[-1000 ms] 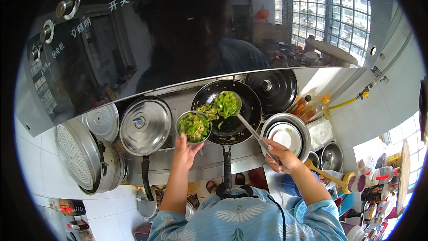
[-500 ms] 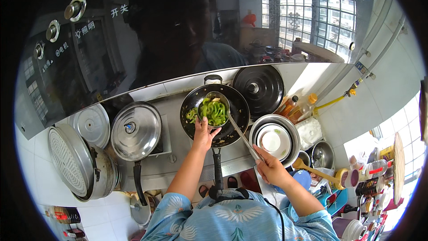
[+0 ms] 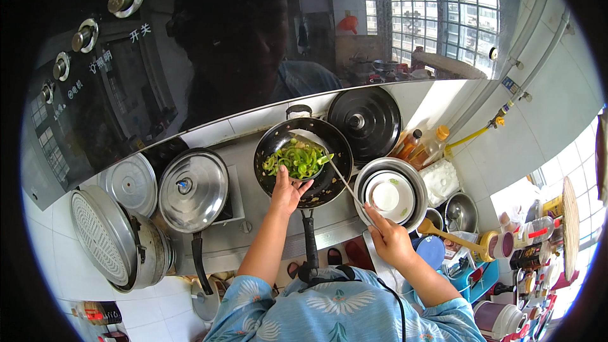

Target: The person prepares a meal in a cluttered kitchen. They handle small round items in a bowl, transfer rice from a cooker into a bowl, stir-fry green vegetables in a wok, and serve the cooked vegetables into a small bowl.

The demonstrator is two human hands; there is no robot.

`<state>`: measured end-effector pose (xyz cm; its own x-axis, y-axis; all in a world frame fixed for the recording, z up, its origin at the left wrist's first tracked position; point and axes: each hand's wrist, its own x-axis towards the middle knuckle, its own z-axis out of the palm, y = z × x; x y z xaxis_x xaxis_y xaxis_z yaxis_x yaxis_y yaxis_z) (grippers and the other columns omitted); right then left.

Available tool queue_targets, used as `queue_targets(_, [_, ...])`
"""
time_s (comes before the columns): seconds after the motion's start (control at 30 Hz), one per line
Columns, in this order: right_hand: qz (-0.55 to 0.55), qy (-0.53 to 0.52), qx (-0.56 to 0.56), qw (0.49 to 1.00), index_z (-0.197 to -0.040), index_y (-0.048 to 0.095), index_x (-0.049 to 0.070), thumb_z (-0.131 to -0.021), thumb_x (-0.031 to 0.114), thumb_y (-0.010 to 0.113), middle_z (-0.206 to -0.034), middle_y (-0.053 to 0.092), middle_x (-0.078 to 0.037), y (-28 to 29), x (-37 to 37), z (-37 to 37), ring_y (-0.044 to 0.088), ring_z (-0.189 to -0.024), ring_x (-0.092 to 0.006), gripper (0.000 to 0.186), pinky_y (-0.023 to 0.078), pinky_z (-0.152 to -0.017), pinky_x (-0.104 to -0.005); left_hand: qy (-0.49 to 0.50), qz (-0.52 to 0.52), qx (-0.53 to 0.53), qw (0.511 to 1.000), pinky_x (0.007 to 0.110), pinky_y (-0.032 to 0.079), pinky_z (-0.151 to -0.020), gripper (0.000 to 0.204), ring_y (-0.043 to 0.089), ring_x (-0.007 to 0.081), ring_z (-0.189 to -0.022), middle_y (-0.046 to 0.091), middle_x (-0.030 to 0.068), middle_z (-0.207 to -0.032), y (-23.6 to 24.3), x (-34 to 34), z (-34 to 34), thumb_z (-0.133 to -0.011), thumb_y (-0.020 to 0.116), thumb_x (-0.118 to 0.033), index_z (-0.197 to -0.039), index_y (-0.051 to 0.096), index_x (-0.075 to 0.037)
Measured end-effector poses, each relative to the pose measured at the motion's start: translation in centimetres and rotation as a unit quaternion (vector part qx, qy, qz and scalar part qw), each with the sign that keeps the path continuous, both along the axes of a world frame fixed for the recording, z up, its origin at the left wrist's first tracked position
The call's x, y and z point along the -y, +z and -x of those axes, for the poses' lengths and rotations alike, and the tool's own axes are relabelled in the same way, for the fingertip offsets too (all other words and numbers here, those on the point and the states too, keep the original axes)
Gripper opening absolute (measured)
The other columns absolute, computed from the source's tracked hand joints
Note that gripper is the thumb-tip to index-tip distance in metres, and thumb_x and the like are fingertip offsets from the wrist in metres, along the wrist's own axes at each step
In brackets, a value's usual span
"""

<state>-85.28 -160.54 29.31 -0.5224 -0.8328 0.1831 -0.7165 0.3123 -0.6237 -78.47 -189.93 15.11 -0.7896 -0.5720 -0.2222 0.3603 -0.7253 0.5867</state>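
Observation:
A black wok [image 3: 335, 183] sits on the stove before me, its long handle toward me. Sliced green peppers [image 3: 301, 159] are heaped over its left and middle part. My left hand [image 3: 290, 194], palm up, grips the near edge of a round bowl [image 3: 314, 179]; the peppers hide most of this bowl. My right hand [image 3: 387, 239] is closed around the long handle of a metal spatula [image 3: 347, 185]. The spatula slants down to the left across the wok, and its head reaches the peppers, partly covered by them.
A lidded steel pan [image 3: 194, 193] and large steamer pots [image 3: 107, 240] stand left. Behind the wok leans a black lid [image 3: 373, 114]. To the right are nested bowls [image 3: 405, 215], sauce bottles [image 3: 430, 145] and a wooden spoon [image 3: 453, 237]. A dark glossy hood [image 3: 253, 44] overhangs the stove.
The peppers sat gathered inside the bowl's round rim; now they spread further left and toward me, covering more of it. The spatula's head has moved in among them. Both hands have shifted only slightly.

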Motion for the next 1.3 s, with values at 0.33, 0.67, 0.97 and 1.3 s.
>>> queue_targets(0.33, [0.025,-0.006,-0.065,0.998,-0.135,0.052,0.016,-0.083,0.005,0.060,-0.068,0.059,-0.013,-0.9,-0.1,0.3,0.059,-0.057,-0.0320,0.054,0.049,-0.053,-0.0406,0.002,0.010,0.006,1.000,0.046,0.052,-0.093,0.065,0.054,0.0231,-0.114,0.051,0.0074,-0.128,0.3,0.2,0.3,-0.088,0.055,-0.056,-0.136,0.033,-0.019])
queue_targets(0.67, [0.121,-0.037,0.483,0.866,-0.148,0.028,0.015,-0.101,0.013,0.044,-0.065,0.047,0.000,-1.5,-0.3,-0.1,0.042,-0.043,-0.0075,0.050,0.032,-0.040,-0.0213,0.008,0.019,-0.018,1.000,0.047,0.049,-0.097,0.061,0.052,0.0227,-0.117,0.050,0.0069,-0.129,-0.5,0.4,0.4,-0.089,0.055,-0.055,-0.135,0.034,-0.020])
queue_targets(0.97, [0.125,-0.069,0.565,0.812,-0.148,0.029,0.017,-0.101,0.012,0.042,-0.064,0.046,-0.003,-1.6,-0.4,-1.1,0.041,-0.040,-0.0097,0.049,0.033,-0.038,-0.0222,0.100,0.005,-0.051,0.994,0.051,0.047,-0.100,0.059,0.049,0.0231,-0.122,0.046,0.0048,-0.134,-0.9,0.4,1.4,-0.091,0.054,-0.052,-0.136,0.032,-0.022])
queue_targets(1.3, [0.079,0.003,0.511,0.856,-0.149,0.028,0.013,-0.100,0.008,0.043,-0.064,0.046,-0.002,0.7,1.1,-1.8,0.038,-0.043,-0.0064,0.051,0.034,-0.039,-0.0201,0.091,-0.021,-0.062,0.994,0.053,0.046,-0.100,0.057,0.055,0.0230,-0.114,0.055,0.0059,-0.124,-1.1,0.1,1.1,-0.088,0.057,-0.052,-0.131,0.038,-0.020])
